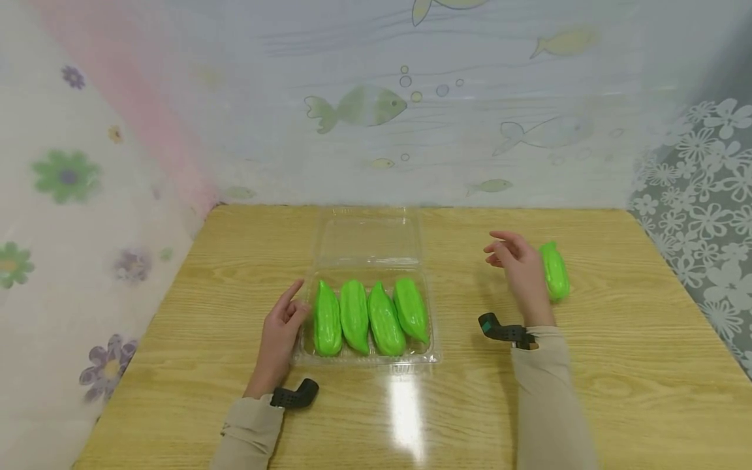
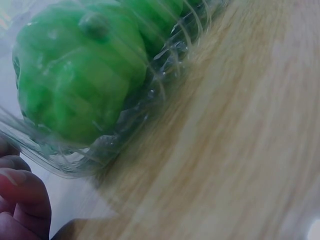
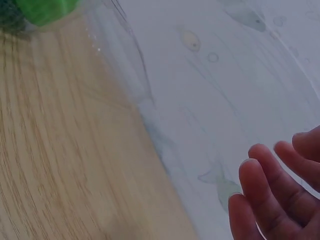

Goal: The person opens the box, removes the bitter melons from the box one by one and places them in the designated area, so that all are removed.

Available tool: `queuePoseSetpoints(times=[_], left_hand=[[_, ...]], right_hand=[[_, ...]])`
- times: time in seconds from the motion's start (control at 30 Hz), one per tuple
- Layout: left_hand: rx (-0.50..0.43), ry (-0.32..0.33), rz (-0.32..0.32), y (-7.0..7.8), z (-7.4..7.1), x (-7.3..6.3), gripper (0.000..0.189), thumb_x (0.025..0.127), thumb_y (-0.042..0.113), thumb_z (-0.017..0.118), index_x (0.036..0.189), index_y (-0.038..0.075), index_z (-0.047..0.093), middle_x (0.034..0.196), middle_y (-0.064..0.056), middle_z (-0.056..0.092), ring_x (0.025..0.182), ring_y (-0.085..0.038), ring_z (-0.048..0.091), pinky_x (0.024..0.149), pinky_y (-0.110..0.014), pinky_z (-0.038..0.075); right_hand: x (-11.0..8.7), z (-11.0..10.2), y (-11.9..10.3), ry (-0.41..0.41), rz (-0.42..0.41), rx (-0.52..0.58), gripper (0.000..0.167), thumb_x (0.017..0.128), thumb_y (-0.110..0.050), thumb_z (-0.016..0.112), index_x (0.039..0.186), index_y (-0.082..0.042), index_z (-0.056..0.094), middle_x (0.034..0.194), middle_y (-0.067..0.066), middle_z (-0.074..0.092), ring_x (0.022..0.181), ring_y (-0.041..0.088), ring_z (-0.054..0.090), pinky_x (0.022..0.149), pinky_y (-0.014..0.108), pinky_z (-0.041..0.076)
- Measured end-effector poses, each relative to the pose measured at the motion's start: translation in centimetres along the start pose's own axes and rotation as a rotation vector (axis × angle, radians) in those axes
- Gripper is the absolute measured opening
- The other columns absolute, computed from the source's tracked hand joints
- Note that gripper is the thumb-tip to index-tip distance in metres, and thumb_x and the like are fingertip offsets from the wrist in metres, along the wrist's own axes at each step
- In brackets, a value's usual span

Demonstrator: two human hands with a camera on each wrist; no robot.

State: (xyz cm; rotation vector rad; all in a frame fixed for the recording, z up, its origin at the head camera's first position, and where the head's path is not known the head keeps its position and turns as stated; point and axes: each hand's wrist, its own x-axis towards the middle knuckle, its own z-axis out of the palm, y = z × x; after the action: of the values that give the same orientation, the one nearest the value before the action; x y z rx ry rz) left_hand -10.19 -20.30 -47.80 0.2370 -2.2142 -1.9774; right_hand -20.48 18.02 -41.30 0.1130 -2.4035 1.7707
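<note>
Four would be too exact, so several glossy green, ridged, gourd-like pieces [image 1: 354, 318] lie side by side in a clear plastic clamshell container [image 1: 369, 362]. Its lid [image 1: 369, 238] is folded back toward the wall. My left hand [image 1: 279, 339] is at the container's left side, fingers loosely bent, apparently touching its edge. In the left wrist view, a few fingertips [image 2: 22, 192] show close to the container's corner. Over the table on the right, my right hand [image 1: 519, 271] holds nothing, its fingers slightly bent. Just right of it lies another green gourd-like piece [image 1: 555, 271], partly hidden by the hand.
The wooden table [image 1: 470, 405] meets a wall covering with fish drawings [image 1: 370, 104] at the back. A flower-patterned covering [image 1: 67, 176] hangs on the left, and a grey one with white flowers [image 1: 717, 202] stands along the right edge.
</note>
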Motion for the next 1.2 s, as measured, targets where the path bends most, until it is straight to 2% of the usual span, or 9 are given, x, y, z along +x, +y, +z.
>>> queuePoseSetpoints(times=[0.2,0.4,0.6,0.8,0.9,1.07,1.2], left_hand=[[-0.008,-0.003,-0.008,0.0,0.0,-0.1,0.044,0.089,0.018,0.056,0.13,0.029,0.045,0.077,-0.003,0.043,0.062,-0.011,0.037,0.055,-0.022,0.034],[0.0,-0.003,-0.012,0.1,0.0,-0.1,0.044,0.089,0.018,0.056,0.13,0.03,0.045,0.077,-0.004,0.043,0.063,-0.011,0.037,0.055,-0.022,0.035],[0.003,-0.008,-0.016,0.1,0.0,-0.2,0.044,0.089,0.02,0.056,0.13,0.03,0.044,0.077,-0.004,0.043,0.062,-0.011,0.037,0.055,-0.022,0.035],[0.023,-0.01,-0.02,0.0,0.0,-0.3,0.044,0.089,0.024,0.056,0.13,0.031,0.044,0.077,-0.004,0.043,0.063,-0.011,0.037,0.056,-0.023,0.035],[0.021,-0.011,-0.01,0.0,0.0,-0.2,0.043,0.089,0.023,0.056,0.13,0.031,0.044,0.077,-0.004,0.043,0.063,-0.011,0.037,0.056,-0.023,0.035],[0.021,-0.034,0.006,0.4,-0.1,-0.1,0.045,0.09,0.023,0.055,0.133,0.027,0.042,0.077,-0.003,0.043,0.063,-0.01,0.037,0.055,-0.022,0.035],[0.014,-0.05,0.001,1.3,-0.1,-0.3,0.047,0.09,0.019,0.053,0.135,0.022,0.04,0.076,-0.002,0.043,0.062,-0.009,0.037,0.055,-0.021,0.035]], right_hand=[[0.2,1.3,0.3,-0.087,-0.034,0.007,0.032,0.091,-0.028,0.051,0.118,-0.012,0.054,0.096,0.013,0.06,0.08,0.023,0.059,0.074,0.025,0.047],[-0.1,2.3,-0.4,-0.224,-0.038,0.0,0.037,0.089,-0.037,0.051,0.12,-0.017,0.053,0.099,0.011,0.059,0.083,0.024,0.058,0.078,0.03,0.046],[-0.5,3.3,-1.2,-0.336,-0.047,0.032,0.036,0.091,-0.031,0.051,0.122,-0.013,0.051,0.103,0.02,0.057,0.085,0.028,0.058,0.081,0.035,0.045],[-0.8,4.2,-1.8,-0.426,-0.05,0.005,0.038,0.091,-0.031,0.051,0.124,-0.013,0.05,0.104,0.013,0.058,0.086,0.023,0.059,0.084,0.039,0.042],[-0.9,4.6,-2.1,-0.471,-0.063,0.006,0.038,0.09,-0.031,0.052,0.124,-0.013,0.05,0.103,0.014,0.058,0.086,0.025,0.059,0.083,0.039,0.043],[-0.9,5.1,-2.8,-0.552,-0.076,-0.062,0.04,0.089,-0.035,0.053,0.124,-0.018,0.05,0.104,0.01,0.058,0.084,0.028,0.06,0.081,0.041,0.042],[-1.1,5.5,-3.2,-0.598,-0.06,-0.154,0.04,0.088,-0.042,0.052,0.124,-0.025,0.049,0.105,0.006,0.058,0.079,0.027,0.06,0.08,0.041,0.041]])
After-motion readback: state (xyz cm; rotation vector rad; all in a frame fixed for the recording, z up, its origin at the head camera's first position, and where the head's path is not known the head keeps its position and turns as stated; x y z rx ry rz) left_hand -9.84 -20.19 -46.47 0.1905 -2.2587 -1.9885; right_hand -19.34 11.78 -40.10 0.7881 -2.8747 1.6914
